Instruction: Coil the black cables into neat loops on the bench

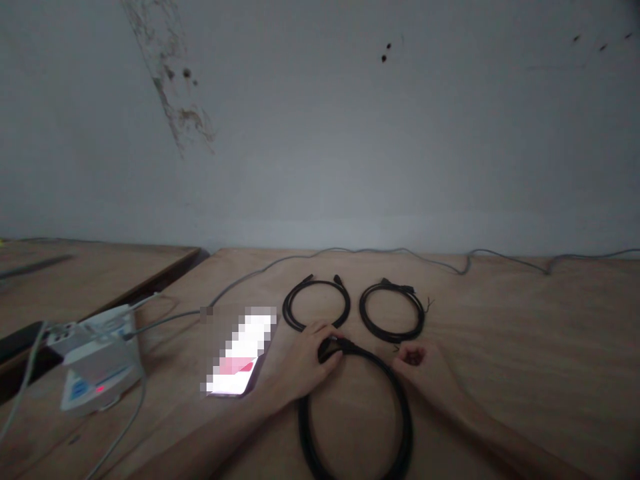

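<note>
A large black cable coil (407,427) lies nearest to me on the wooden table. My left hand (310,360) is closed round the coil's upper left, where black connector ends show between thumb and fingers. At the coil's upper right is my right hand (417,363), its fingers curled in; a tiny dark tip shows by the fingertips, too small to name. Beyond my hands lie two smaller black coils: the left coil (349,303), with both plugs at its top, and the right coil (362,310), with a thin dark tie sticking out at its right.
A lit phone (245,353) lies left of my left hand. Further left, a white power strip (100,373) with plugs and white cords sits on the table (525,360). A grey cable (290,258) runs along the back by the wall.
</note>
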A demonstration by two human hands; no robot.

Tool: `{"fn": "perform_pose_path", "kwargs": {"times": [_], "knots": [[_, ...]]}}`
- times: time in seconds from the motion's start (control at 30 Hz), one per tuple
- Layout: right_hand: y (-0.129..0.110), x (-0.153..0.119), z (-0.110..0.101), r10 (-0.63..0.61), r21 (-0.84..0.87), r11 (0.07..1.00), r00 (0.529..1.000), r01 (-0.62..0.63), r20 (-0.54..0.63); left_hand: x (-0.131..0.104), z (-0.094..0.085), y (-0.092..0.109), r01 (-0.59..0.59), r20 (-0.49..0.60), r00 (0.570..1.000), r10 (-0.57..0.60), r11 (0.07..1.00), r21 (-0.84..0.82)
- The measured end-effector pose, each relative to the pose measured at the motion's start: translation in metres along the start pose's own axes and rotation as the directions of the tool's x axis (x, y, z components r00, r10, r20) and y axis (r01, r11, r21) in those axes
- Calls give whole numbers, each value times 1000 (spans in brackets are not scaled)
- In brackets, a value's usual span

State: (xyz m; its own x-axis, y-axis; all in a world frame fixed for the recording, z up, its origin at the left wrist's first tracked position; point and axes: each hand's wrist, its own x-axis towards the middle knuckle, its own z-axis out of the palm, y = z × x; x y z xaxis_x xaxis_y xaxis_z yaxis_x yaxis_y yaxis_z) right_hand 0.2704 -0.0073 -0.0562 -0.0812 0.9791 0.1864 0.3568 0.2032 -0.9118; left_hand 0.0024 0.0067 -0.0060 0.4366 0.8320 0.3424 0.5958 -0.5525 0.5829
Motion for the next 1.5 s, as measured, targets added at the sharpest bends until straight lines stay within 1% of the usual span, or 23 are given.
{"fn": "perform_pose_path", "kwargs": {"times": [0.07, 0.13, 0.23, 0.33, 0.43, 0.5, 0.57, 0.63, 0.7, 0.83, 0.9, 1.0, 1.1, 1.17, 1.23, 1.3, 1.4, 1.5], "knots": [[4, 2, -1, 36, 56, 998, 999, -38, 25, 0, 0, -1, -4, -1, 1000, 4, 1000, 7], [8, 4, -3, 32, 101, 994, 998, -38, 62, 0, 0, -1, -7, -5, 1000, 7, 1000, 9], [11, 6, -7, 23, 94, 995, 994, -33, 106, 1, 1, 0, -2, -10, 1000, 2, 1000, 6], [5, 4, -8, 62, 32, 997, 988, -67, 142, 1, 1, 0, 4, -11, 1000, -4, 1000, 8], [-6, 2, -7, 58, 39, 997, 985, -65, 165, 1, 1, 1, 7, -5, 1000, -7, 1000, 14], [-12, 1, -7, 37, 47, 998, 984, -45, 172, 1, 0, 1, 5, 1, 1000, -5, 1000, 15], [-17, 1, -8, 11, 15, 1000, 985, -14, 171, 0, -1, 2, 7, 4, 1000, -7, 1000, 10], [-21, 0, -11, -39, -63, 997, 984, 50, 175, 0, -1, 3, 12, 7, 1000, -12, 1000, 3], [-24, -1, -15, -111, -153, 977, 971, 145, 209, 0, -1, 3, 14, 7, 1000, -14, 1000, -4], [-28, -3, -23, -271, -283, 897, 929, 338, 252, 0, -2, 5, 19, 5, 1000, -19, 1000, -2], [-28, -3, -25, -346, -334, 841, 897, 426, 275, 0, -2, 5, 15, 9, 1000, -15, 1000, 5], [-26, -3, -30, -422, -439, 714, 836, 545, 351, 0, -2, 5, 5, 13, 1000, -5, 1000, 11], [-22, -2, -35, -448, -544, 564, 784, 621, 429, -1, -1, 3, -5, 8, 1000, 5, 1000, 15], [-19, -1, -37, -454, -601, 474, 763, 644, 460, -1, 0, 2, -11, 9, 1000, 11, 1000, 24], [-15, 1, -37, -467, -659, 390, 755, 643, 461, -1, 1, 1, -10, 6, 1000, 10, 999, 35], [-12, 2, -34, -480, -703, 329, 753, 630, 450, -1, 1, 1, -6, 2, 1000, 6, 999, 46], [-7, 5, -30, -492, -733, 283, 750, 618, 442, -1, 0, 2, 4, 16, 1000, -5, 999, 54], [1, 9, -28, -504, -740, 298, 758, 603, 414, -1, 0, 4, 10, 26, 1000, -11, 998, 63]]}}
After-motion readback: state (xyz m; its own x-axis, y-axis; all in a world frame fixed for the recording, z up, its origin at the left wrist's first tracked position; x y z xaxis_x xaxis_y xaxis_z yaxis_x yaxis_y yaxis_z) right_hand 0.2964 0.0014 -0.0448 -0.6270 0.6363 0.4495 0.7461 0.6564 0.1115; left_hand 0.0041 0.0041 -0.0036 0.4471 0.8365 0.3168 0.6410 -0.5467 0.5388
